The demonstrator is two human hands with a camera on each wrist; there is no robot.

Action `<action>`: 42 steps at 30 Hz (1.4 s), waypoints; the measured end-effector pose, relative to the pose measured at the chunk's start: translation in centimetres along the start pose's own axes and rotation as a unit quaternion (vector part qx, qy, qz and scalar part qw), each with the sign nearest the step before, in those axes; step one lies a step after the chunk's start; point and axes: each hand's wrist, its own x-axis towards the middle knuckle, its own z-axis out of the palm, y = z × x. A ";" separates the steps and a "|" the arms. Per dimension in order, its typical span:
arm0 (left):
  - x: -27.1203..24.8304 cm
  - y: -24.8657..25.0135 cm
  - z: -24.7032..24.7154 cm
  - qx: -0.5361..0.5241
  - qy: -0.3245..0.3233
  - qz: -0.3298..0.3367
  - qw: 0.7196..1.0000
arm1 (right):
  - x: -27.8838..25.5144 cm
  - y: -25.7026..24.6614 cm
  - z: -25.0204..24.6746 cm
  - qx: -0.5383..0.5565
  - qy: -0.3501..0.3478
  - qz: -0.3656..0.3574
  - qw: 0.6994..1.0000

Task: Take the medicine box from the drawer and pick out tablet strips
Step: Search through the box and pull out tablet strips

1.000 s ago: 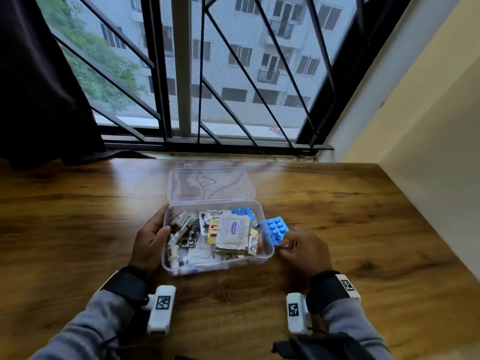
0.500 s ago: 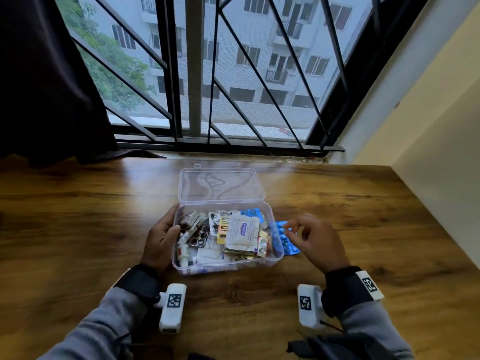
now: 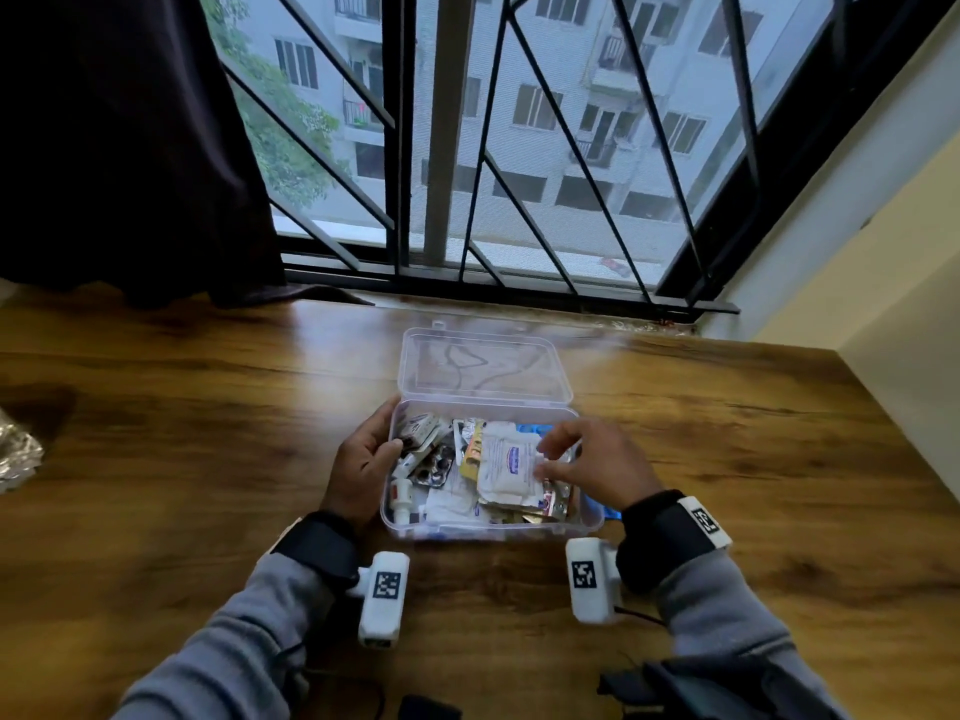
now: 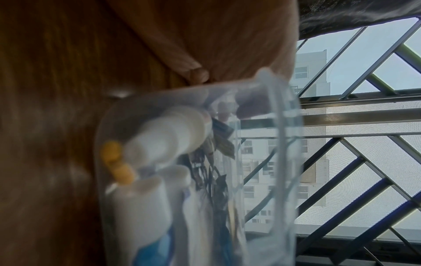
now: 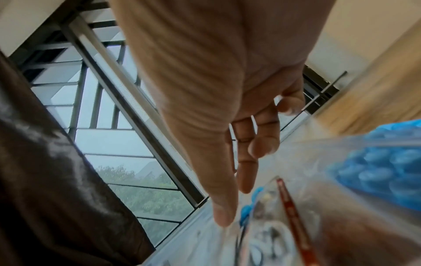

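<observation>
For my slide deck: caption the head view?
Left hand steadies open medicine box; right hand reaches into its contents.

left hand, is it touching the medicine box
Touching: the head view shows the left hand wrapped on the medicine box's left wall, thumb over its rim.

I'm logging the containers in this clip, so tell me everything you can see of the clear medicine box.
The medicine box is a clear plastic rectangle with rounded corners, standing on the wooden table near the window. Its hinged lid lies open and flat behind it. Inside is a jumble of tablet strips, sachets and small bottles. The left hand holds its left wall, and the right hand reaches in over the right side.
</observation>
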 end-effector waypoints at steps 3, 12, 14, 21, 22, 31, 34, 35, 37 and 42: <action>0.1 0.0 0.0 0.007 0.007 0.001 1.000 | 0.1 -0.3 0.1 0.020 -0.012 -0.001 1.000; 0.0 0.2 0.3 -0.012 0.020 0.004 1.000 | 0.5 -2.6 0.5 -0.001 -0.004 -0.074 0.997; -0.2 0.3 0.4 -0.018 0.019 0.003 1.000 | 0.4 -3.5 0.4 0.035 -0.010 -0.096 0.995; -0.5 0.7 0.2 -0.023 0.008 0.008 1.000 | 1.2 -5.3 1.5 0.029 -0.023 -0.118 0.992; -0.5 0.7 0.2 -0.021 0.006 0.006 1.000 | 1.3 -5.1 1.4 0.022 -0.036 -0.118 0.992; -0.3 0.3 0.2 -0.002 0.008 0.015 1.000 | 1.4 0.8 -2.4 0.018 0.043 -0.010 0.999; -0.4 0.4 0.3 -0.003 0.010 0.013 1.000 | 1.2 0.6 -2.4 -0.059 -0.014 0.012 0.998; -0.4 0.4 0.3 -0.002 0.010 0.014 1.000 | 1.2 0.3 -2.1 -0.086 -0.027 0.012 0.996; -0.4 0.5 0.3 -0.001 0.010 0.015 1.000 | 1.3 -0.4 -1.6 -0.121 -0.035 0.008 0.992; -0.5 0.6 0.3 -0.009 0.011 0.007 1.000 | 1.7 -0.8 -1.2 -0.059 -0.008 0.011 0.998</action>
